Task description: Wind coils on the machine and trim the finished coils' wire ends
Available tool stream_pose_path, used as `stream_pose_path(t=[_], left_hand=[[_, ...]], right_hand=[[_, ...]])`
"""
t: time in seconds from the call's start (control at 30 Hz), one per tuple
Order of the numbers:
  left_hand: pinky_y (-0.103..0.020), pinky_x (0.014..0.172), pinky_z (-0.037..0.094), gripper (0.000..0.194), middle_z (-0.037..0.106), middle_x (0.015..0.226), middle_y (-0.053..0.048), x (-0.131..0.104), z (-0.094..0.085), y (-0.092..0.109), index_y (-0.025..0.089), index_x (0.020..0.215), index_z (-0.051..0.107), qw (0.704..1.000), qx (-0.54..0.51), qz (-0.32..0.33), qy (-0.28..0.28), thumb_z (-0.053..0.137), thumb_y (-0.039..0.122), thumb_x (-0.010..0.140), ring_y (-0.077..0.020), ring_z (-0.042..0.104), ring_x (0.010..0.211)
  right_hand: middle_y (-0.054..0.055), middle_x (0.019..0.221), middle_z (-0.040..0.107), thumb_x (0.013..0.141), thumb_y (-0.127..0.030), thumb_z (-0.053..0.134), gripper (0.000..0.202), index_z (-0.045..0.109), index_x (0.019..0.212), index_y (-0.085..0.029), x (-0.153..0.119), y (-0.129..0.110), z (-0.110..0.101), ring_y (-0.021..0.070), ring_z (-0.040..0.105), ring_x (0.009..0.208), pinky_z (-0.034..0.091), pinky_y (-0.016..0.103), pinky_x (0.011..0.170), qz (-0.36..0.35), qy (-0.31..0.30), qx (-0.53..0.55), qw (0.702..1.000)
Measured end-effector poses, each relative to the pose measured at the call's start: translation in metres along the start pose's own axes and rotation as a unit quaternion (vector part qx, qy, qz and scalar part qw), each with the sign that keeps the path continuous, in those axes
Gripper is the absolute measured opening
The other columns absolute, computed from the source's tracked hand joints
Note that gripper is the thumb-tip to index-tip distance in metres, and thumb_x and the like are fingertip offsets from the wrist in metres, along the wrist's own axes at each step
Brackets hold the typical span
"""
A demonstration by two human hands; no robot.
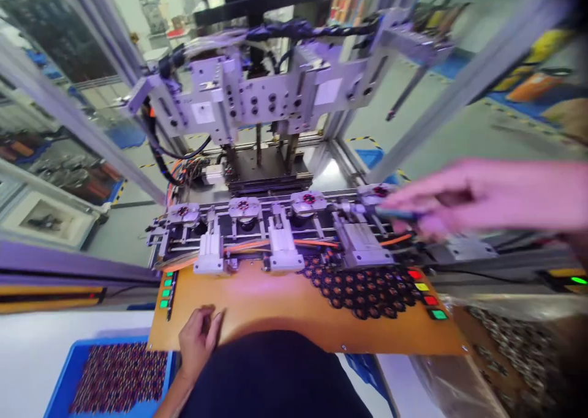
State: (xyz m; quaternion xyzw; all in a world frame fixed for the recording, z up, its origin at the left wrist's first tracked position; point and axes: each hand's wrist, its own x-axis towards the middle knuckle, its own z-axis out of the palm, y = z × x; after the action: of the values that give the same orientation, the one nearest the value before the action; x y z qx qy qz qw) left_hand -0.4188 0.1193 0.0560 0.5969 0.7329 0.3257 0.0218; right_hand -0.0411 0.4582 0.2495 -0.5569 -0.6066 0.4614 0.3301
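My right hand [441, 201] reaches in from the right, blurred, its fingers pinched on a thin dark tool [399, 213] beside the rightmost fixture [377, 191] of the machine. Three more fixtures stand in the row, each bearing a small round part: one at the left [184, 212], one left of centre [244, 207] and one right of centre [308, 201]. My left hand [198, 335] rests near the front edge of the orange-brown board [261, 302], fingers loosely curled and thumb apart, with nothing visible in it. Many dark ring-shaped parts [362, 289] lie on the board's right half.
Lit buttons [430, 300] line the board's right end and green ones [164, 294] its left. A blue tray [64, 378] of small parts stands at lower left. Metal parts [514, 350] lie at lower right. Aluminium posts [463, 69] and the machine head [261, 97] rise beyond the fixtures.
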Motion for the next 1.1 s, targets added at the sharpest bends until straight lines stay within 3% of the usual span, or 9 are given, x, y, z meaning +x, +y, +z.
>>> stream_pose_path(t=[0.17,0.27,0.37,0.47,0.63,0.73,0.83,0.97,1.1], left_hand=[[-0.023,0.061,0.051,0.021,0.067,0.076,-0.003,-0.009,0.001,0.009,0.017,0.099,0.067,0.998,-0.027,-0.048,-0.026,0.066,0.034,0.086,-0.013,0.063,0.064],[-0.024,0.062,0.051,0.023,0.068,0.078,-0.004,-0.018,0.004,0.017,0.017,0.101,0.067,0.995,-0.059,-0.067,-0.034,0.065,0.035,0.087,-0.013,0.063,0.065],[-0.025,0.063,0.052,0.024,0.068,0.076,-0.005,-0.024,0.007,0.022,0.016,0.099,0.068,0.993,-0.08,-0.074,-0.042,0.066,0.037,0.087,-0.0138,0.064,0.066],[-0.025,0.062,0.052,0.023,0.068,0.076,-0.005,-0.023,0.007,0.022,0.016,0.097,0.068,0.992,-0.086,-0.077,-0.044,0.064,0.037,0.088,-0.0134,0.063,0.064],[-0.024,0.059,0.053,0.022,0.07,0.08,-0.006,-0.02,0.004,0.021,0.016,0.099,0.067,0.993,-0.082,-0.076,-0.041,0.062,0.035,0.09,-0.0118,0.062,0.061],[-0.022,0.056,0.052,0.021,0.07,0.078,-0.005,-0.02,-0.006,0.02,0.016,0.1,0.067,0.995,-0.066,-0.065,-0.034,0.061,0.034,0.091,-0.0108,0.061,0.057],[-0.022,0.055,0.051,0.02,0.07,0.074,-0.004,-0.01,-0.032,0.014,0.016,0.096,0.067,0.999,-0.031,-0.043,-0.008,0.056,0.032,0.093,-0.0113,0.06,0.057],[-0.026,0.062,0.051,0.026,0.068,0.072,-0.004,0.047,-0.09,-0.003,0.018,0.086,0.068,0.999,0.04,0.015,0.009,0.05,0.032,0.097,-0.0145,0.062,0.064],[-0.039,0.085,0.052,0.025,0.067,0.092,-0.009,0.145,-0.135,-0.019,0.017,0.105,0.069,0.99,0.11,0.078,-0.042,0.052,0.034,0.095,-0.0231,0.063,0.093]], right_hand=[[0.014,0.098,0.074,0.077,-0.067,0.066,0.056,0.077,0.081,-0.012,-0.119,0.076,0.134,0.0276,0.069,0.102,0.056,0.035,0.091,0.077,-0.235,0.097,0.964],[0.016,0.1,0.073,0.068,-0.076,0.069,0.064,0.077,0.088,-0.015,-0.159,0.105,0.172,0.0325,0.069,0.101,0.057,0.042,0.092,0.115,-0.328,0.124,0.93],[0.017,0.107,0.072,0.07,-0.084,0.058,0.075,0.076,0.097,-0.016,-0.168,0.119,0.191,0.0319,0.069,0.1,0.058,0.042,0.089,0.122,-0.359,0.107,0.919],[0.016,0.109,0.071,0.079,-0.08,0.05,0.075,0.071,0.104,-0.014,-0.162,0.128,0.202,0.0265,0.071,0.096,0.06,0.039,0.082,0.098,-0.369,0.055,0.923],[0.004,0.07,0.065,0.092,-0.063,0.049,0.053,0.065,0.079,-0.013,-0.154,0.135,0.2,0.0148,0.064,0.067,0.055,0.031,0.068,-0.004,-0.327,-0.137,0.935],[0.01,0.077,0.067,0.094,-0.047,0.047,0.042,0.063,0.072,-0.015,-0.155,0.135,0.194,0.0203,0.065,0.076,0.052,0.034,0.073,-0.074,-0.263,-0.27,0.923],[0.019,0.08,0.068,0.092,-0.035,0.043,0.037,0.066,0.073,-0.013,-0.16,0.13,0.19,0.028,0.068,0.072,0.05,0.036,0.062,-0.119,-0.218,-0.377,0.892],[0.015,0.071,0.068,0.083,-0.032,0.057,0.024,0.068,0.069,-0.016,-0.158,0.103,0.175,0.0268,0.067,0.06,0.048,0.032,0.053,-0.195,-0.245,-0.436,0.844],[0.009,0.095,0.072,0.087,-0.042,0.057,0.025,0.072,0.097,-0.025,-0.12,0.026,0.154,0.0261,0.069,0.085,0.054,0.034,0.075,-0.319,-0.297,-0.413,0.8]])
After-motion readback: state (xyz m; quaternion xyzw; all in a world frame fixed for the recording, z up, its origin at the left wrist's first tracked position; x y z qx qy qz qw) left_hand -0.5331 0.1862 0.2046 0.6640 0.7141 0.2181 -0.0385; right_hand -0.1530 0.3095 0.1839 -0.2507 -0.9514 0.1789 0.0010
